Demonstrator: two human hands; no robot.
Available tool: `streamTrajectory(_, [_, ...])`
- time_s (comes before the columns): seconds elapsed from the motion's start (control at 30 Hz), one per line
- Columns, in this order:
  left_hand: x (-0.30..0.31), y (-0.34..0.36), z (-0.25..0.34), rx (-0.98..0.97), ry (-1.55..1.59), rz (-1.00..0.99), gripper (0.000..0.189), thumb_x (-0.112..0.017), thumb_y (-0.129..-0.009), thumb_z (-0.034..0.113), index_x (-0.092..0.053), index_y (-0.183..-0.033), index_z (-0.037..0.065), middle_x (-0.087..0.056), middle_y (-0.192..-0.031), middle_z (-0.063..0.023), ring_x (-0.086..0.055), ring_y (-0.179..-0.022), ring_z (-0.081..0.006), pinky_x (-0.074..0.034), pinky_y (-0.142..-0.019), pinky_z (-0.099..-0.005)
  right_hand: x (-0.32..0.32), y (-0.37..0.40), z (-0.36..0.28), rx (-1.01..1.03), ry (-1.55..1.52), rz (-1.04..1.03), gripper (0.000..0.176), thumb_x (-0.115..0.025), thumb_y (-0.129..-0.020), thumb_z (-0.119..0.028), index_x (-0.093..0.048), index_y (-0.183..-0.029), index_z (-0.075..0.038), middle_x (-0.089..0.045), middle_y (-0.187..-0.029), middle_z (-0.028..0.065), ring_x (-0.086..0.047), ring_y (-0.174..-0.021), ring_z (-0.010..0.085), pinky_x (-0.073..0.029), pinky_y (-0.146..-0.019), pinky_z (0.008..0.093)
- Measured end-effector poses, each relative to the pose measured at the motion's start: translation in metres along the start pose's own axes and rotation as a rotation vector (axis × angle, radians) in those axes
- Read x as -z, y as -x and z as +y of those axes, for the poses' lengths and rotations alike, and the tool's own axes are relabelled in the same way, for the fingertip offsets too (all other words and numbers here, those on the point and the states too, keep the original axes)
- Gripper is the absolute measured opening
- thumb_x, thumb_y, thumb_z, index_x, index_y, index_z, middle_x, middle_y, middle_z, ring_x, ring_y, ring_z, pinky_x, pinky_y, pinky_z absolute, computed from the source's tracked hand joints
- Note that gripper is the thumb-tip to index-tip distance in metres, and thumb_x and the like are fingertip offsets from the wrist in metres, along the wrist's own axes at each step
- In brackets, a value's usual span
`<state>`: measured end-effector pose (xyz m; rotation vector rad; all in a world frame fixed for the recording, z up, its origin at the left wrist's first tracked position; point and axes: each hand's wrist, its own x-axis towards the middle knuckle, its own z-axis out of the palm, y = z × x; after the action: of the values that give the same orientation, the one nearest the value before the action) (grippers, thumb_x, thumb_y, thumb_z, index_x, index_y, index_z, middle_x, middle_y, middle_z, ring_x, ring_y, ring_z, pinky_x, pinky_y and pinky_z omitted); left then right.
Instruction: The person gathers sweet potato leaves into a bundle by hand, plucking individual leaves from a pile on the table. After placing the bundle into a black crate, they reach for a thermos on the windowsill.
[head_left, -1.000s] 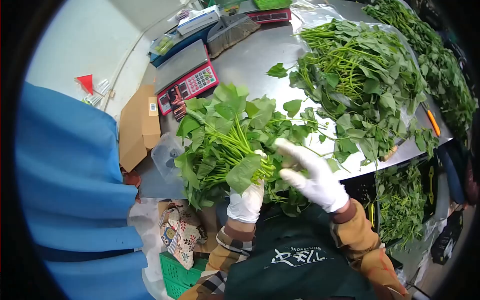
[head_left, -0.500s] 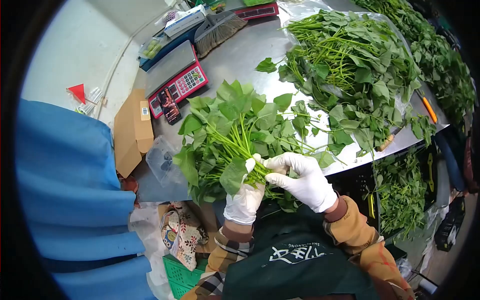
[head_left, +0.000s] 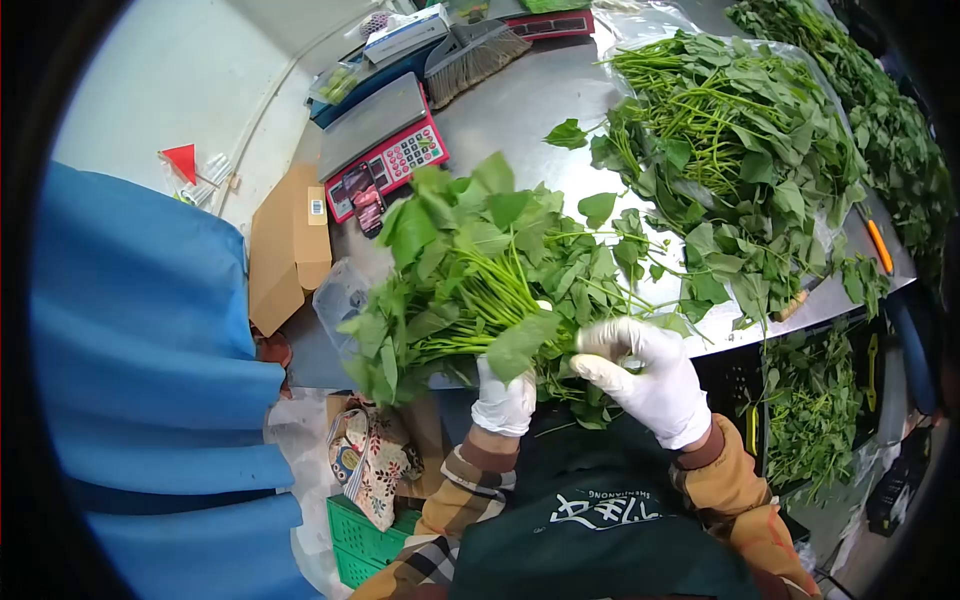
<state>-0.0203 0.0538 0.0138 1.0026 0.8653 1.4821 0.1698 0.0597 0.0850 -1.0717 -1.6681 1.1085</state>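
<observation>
My left hand [head_left: 505, 400], in a white glove, is closed around the lower stems of a bunch of leafy greens [head_left: 500, 285]. The leaves fan out over the near table edge, and one broad leaf covers part of the fingers. Just right of the bunch, my right hand [head_left: 650, 378], gloved too, has its thumb and fingers curved and apart. Nothing shows between them, though the fingertips are slightly blurred. A large heap of the same greens [head_left: 740, 130] lies on a plastic sheet at the back right, with loose sprigs trailing toward the bunch.
A pink scale [head_left: 405, 150] with a phone [head_left: 360, 198] against it stands at the back left. Behind it are a brush [head_left: 475, 65] and a box [head_left: 405, 32]. A cardboard box [head_left: 290, 250] is left. An orange-handled tool [head_left: 879, 246] lies right; a crate of greens [head_left: 815, 400] sits below.
My right hand has drawn away from the stems to the right, its fingers opening. The bunch has tilted and spread in my left hand. The whole view has shifted slightly.
</observation>
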Motion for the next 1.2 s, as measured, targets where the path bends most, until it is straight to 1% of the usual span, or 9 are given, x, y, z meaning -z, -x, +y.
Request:
streamTrajectory(0.1, [-0.013, 0.004, 0.006, 0.371, 0.328, 0.193, 0.041, -0.044, -0.1, 0.023, -0.056, -0.121, -0.01, -0.063, -0.119, -0.0186, -0.061, -0.111, -0.0256, -0.045, -0.102, -0.0392, -0.009, -0.012, 0.004, 0.176, 0.131, 0.154, 0.053, -0.083, -0.072, -0.022, -0.064, -0.119, -0.007, -0.063, -0.088, 0.0107, -0.062, -0.082, 0.0276, -0.05, -0.074, 0.0346])
streamTrajectory(0.13, [-0.022, 0.003, 0.002, 0.375, 0.121, 0.249, 0.04, -0.043, -0.101, 0.023, -0.056, -0.121, -0.008, -0.063, -0.116, -0.0177, -0.061, -0.11, -0.0252, -0.049, -0.098, -0.0411, -0.012, -0.014, -0.002, 0.185, 0.115, 0.161, 0.054, -0.083, -0.072, -0.021, -0.063, -0.12, -0.007, -0.062, -0.087, 0.0107, -0.062, -0.082, 0.028, -0.05, -0.074, 0.0346])
streamTrajectory(0.23, [-0.031, 0.004, -0.01, 0.221, 0.541, 0.285, 0.028, -0.058, -0.093, 0.002, -0.059, -0.121, 0.0, -0.064, -0.116, -0.0098, -0.064, -0.1, -0.0211, -0.055, -0.086, -0.0338, -0.021, -0.024, -0.01, 0.285, 0.228, 0.221, 0.051, -0.078, -0.073, -0.012, -0.063, -0.122, -0.009, -0.057, -0.078, 0.01, -0.059, -0.073, 0.0297, -0.049, -0.067, 0.0358])
streamTrajectory(0.33, [-0.043, 0.005, -0.003, 0.257, -0.005, 0.378, 0.033, -0.062, -0.087, -0.007, -0.059, -0.119, 0.001, -0.064, -0.115, -0.0065, -0.064, -0.097, -0.0175, -0.054, -0.085, -0.0308, -0.024, -0.028, 0.015, 0.325, 0.367, 0.242, 0.042, -0.07, -0.075, -0.001, -0.067, -0.116, -0.011, -0.053, -0.072, 0.0095, -0.056, -0.064, 0.0281, -0.046, -0.059, 0.0371])
streamTrajectory(0.43, [-0.034, 0.003, -0.002, 0.247, 0.081, 0.307, 0.034, -0.063, -0.087, -0.008, -0.059, -0.119, 0.0, -0.065, -0.114, -0.006, -0.063, -0.096, -0.0146, -0.053, -0.085, -0.0287, -0.023, -0.024, 0.017, 0.267, 0.269, 0.25, 0.038, -0.069, -0.075, 0.0, -0.069, -0.112, -0.01, -0.052, -0.072, 0.0102, -0.056, -0.066, 0.0275, -0.047, -0.059, 0.0355])
streamTrajectory(0.6, [-0.02, -0.002, 0.012, 0.48, 0.455, 0.27, 0.033, -0.062, -0.087, -0.008, -0.06, -0.119, 0.002, -0.068, -0.107, -0.0112, -0.067, -0.094, -0.0217, -0.056, -0.085, -0.0323, -0.018, -0.014, 0.019, 0.044, -0.263, 0.172, 0.026, -0.066, -0.085, 0.003, -0.068, -0.111, -0.002, -0.066, -0.093, 0.0061, -0.063, -0.081, 0.0124, -0.051, -0.072, 0.0263])
streamTrajectory(0.73, [-0.009, 0.0, 0.015, 0.608, 0.581, 0.29, 0.031, -0.063, -0.088, -0.006, -0.06, -0.118, 0.001, -0.068, -0.106, -0.012, -0.066, -0.094, -0.024, -0.054, -0.089, -0.0368, -0.007, -0.012, -0.005, -0.173, -0.452, 0.134, 0.022, -0.066, -0.087, 0.001, -0.07, -0.108, 0.0, -0.067, -0.1, 0.006, -0.062, -0.083, 0.0103, -0.05, -0.075, 0.0243])
streamTrajectory(0.9, [0.006, -0.003, 0.018, 0.654, 0.925, 0.183, 0.023, -0.064, -0.09, 0.0, -0.061, -0.113, 0.0, -0.067, -0.1, -0.0106, -0.064, -0.096, -0.0234, -0.052, -0.092, -0.0387, -0.006, -0.006, 0.006, 0.033, -0.237, 0.108, 0.024, -0.068, -0.087, -0.002, -0.07, -0.111, -0.002, -0.065, -0.092, 0.004, -0.059, -0.076, 0.0101, -0.048, -0.07, 0.0236])
streamTrajectory(1.2, [-0.002, -0.014, 0.035, 0.523, 0.961, 0.317, 0.017, -0.066, -0.09, 0.01, -0.062, -0.105, 0.002, -0.065, -0.094, -0.0071, -0.062, -0.092, -0.0203, -0.048, -0.091, -0.0416, -0.004, 0.005, 0.009, 0.159, 0.027, 0.089, 0.028, -0.073, -0.078, 0.0, -0.073, -0.104, -0.006, -0.06, -0.077, 0.0062, -0.058, -0.068, 0.0198, -0.047, -0.061, 0.0288])
